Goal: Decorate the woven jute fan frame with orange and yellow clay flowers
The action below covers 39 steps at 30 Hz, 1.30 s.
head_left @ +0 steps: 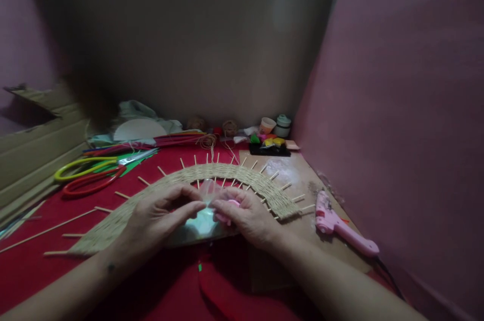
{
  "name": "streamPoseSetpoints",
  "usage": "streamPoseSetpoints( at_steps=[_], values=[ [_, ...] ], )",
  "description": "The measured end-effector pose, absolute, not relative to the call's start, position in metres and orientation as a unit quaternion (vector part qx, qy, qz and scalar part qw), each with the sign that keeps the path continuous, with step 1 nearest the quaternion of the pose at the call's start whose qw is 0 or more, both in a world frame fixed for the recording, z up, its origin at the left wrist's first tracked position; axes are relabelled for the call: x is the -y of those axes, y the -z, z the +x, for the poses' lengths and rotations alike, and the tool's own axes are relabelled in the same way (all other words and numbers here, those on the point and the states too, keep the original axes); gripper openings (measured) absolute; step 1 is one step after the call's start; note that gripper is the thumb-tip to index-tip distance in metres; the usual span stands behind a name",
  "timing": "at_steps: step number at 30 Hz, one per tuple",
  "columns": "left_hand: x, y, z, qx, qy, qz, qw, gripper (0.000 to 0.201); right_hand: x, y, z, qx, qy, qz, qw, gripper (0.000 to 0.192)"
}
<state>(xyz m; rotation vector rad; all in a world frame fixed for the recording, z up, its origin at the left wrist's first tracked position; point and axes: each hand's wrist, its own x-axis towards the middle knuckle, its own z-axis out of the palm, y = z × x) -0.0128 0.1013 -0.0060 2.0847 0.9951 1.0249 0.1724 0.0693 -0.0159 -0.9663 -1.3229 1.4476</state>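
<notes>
My left hand point(164, 215) pinches the edge of a clear plastic packet point(204, 222), thumb against fingers. From the other side my right hand point(247, 212) grips the same packet near its top. Inside or behind the plastic is something pale green; its kind is unclear. A small pink piece point(230, 208) shows at my right fingers, partly hidden by them. Beyond both hands lies an arch woven from tan twine point(185, 175), with thin wooden sticks poking out along its inner and outer edges. My left hand and forearm cover part of it.
Scissors with yellow and red handles point(93, 175) lie at left. A pink glue gun point(340, 228) rests on a brown board point(302, 240) at right, by the pink wall. Twine balls, a cup point(267, 125) and a black tray point(268, 149) line the back. Cardboard point(38, 144) stands far left.
</notes>
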Motion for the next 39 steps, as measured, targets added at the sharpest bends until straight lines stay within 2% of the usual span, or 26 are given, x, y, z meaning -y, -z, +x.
streamPoseSetpoints(
  at_steps=[3,8,10,12,18,23,39],
  values=[
    [-0.101,0.006,-0.009,-0.391,-0.411,0.737,0.368,0.014,-0.070,0.017,0.173,0.551,-0.562,-0.399,0.471,0.022],
    [-0.097,0.003,-0.004,-0.380,-0.439,0.660,0.477,0.028,-0.070,0.017,0.175,0.574,-0.535,-0.410,0.466,0.018],
    [-0.094,0.002,-0.004,-0.367,-0.428,0.657,0.500,0.030,-0.069,0.014,0.177,0.562,-0.543,-0.410,0.470,0.012],
    [-0.091,0.003,-0.003,-0.349,-0.406,0.666,0.519,0.031,-0.067,0.010,0.178,0.536,-0.574,-0.392,0.481,0.014],
    [-0.091,0.003,-0.004,-0.353,-0.332,0.686,0.543,0.037,-0.063,0.006,0.179,0.519,-0.566,-0.420,0.484,0.013],
    [-0.094,-0.006,-0.004,-0.428,-0.229,0.677,0.553,0.020,-0.065,0.008,0.181,0.515,-0.549,-0.431,0.497,0.010],
    [-0.090,-0.005,-0.007,-0.390,-0.258,0.713,0.522,0.023,-0.064,0.008,0.178,0.500,-0.567,-0.435,0.490,0.017]
  ],
)
